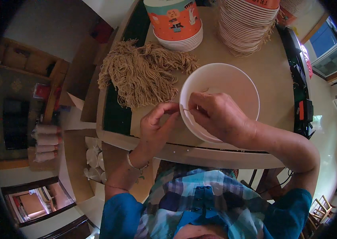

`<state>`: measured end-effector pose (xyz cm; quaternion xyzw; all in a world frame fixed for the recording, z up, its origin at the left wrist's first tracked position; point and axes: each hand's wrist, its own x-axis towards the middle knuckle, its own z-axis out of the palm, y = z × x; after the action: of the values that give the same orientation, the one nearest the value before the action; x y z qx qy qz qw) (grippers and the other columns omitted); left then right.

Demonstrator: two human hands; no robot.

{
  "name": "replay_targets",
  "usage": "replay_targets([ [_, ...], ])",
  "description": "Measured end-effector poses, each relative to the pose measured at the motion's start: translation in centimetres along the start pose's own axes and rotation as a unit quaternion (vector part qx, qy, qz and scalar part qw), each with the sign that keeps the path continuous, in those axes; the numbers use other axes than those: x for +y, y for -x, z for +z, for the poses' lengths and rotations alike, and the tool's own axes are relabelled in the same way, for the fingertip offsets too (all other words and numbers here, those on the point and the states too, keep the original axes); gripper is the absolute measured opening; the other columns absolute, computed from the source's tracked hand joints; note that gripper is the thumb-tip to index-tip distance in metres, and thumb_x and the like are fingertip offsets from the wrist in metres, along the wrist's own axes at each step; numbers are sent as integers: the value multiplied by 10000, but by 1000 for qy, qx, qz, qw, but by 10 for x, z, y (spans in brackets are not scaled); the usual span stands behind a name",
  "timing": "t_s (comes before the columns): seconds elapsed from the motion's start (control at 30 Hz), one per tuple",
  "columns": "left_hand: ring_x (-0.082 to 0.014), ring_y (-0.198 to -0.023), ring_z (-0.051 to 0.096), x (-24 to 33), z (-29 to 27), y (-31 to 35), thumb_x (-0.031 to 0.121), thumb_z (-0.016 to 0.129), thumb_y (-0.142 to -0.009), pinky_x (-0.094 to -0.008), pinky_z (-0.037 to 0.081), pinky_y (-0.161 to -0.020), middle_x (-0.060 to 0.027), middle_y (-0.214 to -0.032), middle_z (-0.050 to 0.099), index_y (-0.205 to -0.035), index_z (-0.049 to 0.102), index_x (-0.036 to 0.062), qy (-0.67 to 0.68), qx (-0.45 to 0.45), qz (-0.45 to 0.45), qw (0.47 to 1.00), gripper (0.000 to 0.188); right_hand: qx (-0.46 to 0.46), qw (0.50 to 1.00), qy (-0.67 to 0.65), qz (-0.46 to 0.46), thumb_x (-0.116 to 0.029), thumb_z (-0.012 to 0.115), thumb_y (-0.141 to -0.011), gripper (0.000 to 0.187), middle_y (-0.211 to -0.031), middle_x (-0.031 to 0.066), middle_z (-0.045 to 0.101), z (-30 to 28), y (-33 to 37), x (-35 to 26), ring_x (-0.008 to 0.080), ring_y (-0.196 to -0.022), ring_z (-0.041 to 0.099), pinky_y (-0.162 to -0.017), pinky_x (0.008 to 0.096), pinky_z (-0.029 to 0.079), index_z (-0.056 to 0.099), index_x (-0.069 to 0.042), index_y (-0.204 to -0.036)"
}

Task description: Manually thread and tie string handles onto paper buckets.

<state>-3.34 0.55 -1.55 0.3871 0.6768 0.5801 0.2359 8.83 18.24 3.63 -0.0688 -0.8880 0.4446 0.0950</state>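
A round white paper bowl [232, 85] was seen lying on a tan tabletop [272, 71], directly under and just beyond the right hand [216, 115]. The right hand was laid over the bowl's near rim, its fingers curled inward and pinched together on what looked like a single thin pale-brown noodle strand [186, 110] at the bowl's left edge. The left hand [158, 125] was placed just to the left of the right hand, its thumb and forefinger bent into a pinch that met the right fingertips at the same strand. The strand was too fine for it to be told which hand truly gripped it. A thin bracelet [136, 164] was worn on the left wrist.

Beyond the left hand, a loose heap of tan dried noodles [144, 73] was spread on the tabletop, near the bowl's left side but apart from it. Farther out from both hands, a stack of orange printed paper bowls [176, 24] was set upside down, and to its right, beyond the right hand, a taller stack of white-rimmed paper bowls [248, 24] was seen. Below the hands, a blue sleeve and a checked blue-and-white apron [200, 199] were visible at the table's near edge.
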Motion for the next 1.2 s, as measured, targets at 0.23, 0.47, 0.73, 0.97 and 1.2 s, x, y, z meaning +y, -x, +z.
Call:
replay_targets([
  [0.23, -125, -963, 625, 1, 1, -1, -2, 617, -922, -270, 491, -879, -60, -1052, 673, -1105, 643, 9, -1, 4, -1, 1000, 185, 4, 1000, -8, -2, -72, 641, -840, 87, -712, 180, 604, 0, 0, 1, 360, -660, 621, -598, 414, 477, 604, -10, -889],
  [0.47, -119, -986, 613, 1, 2, 1, -3, 614, -925, -269, 478, -897, -51, -1063, 665, -1100, 640, 11, 13, 5, -7, 1000, 177, 23, 1000, -3, 0, -89, 641, -849, 101, -689, 185, 609, 3, -2, 1, 366, -631, 619, -581, 420, 474, 612, -4, -895],
  [0.73, -109, -944, 621, 3, 3, 0, 0, 630, -917, -258, 492, -864, -41, -1010, 674, -1074, 642, 20, -7, 11, -4, 1000, 159, 7, 1000, 1, 12, -97, 643, -853, 106, -695, 192, 610, 4, -4, 0, 358, -627, 619, -581, 415, 474, 619, 5, -872],
  [0.97, -105, -887, 624, 4, 4, -3, -11, 645, -891, -260, 504, -813, -45, -946, 671, -998, 641, 18, -69, 18, 33, 997, 111, -14, 999, -14, 27, -175, 578, -897, 180, -758, 255, 639, 1, -5, -2, 458, -757, 633, -674, 522, 505, 627, -4, -867],
  [1.2, -113, -860, 622, 7, 6, -6, -27, 640, -869, -260, 499, -797, -40, -910, 660, -966, 634, 22, -80, 14, 61, 995, 108, -12, 1000, -15, 8, -169, 577, -894, 180, -756, 256, 638, 4, -3, 3, 462, -754, 630, -682, 524, 502, 636, -2, -865],
])
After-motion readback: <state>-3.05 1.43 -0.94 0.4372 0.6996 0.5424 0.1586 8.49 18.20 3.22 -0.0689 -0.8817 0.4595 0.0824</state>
